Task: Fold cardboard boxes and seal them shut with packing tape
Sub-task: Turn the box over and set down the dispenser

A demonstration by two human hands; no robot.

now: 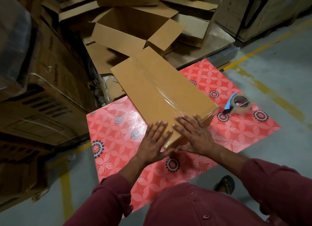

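box and tape dispenser on floral mat

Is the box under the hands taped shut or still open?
Shut. The box has its flaps closed flat, with clear tape along the seam; both hands press its near end.

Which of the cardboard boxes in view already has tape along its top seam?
The closed box on the red patterned mat, under the left hand and right hand. Clear tape runs along its top; the box behind gapes open.

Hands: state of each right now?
Left hand: open, fingers flat on the taped box.
Right hand: open, fingers flat on the same box's near end.
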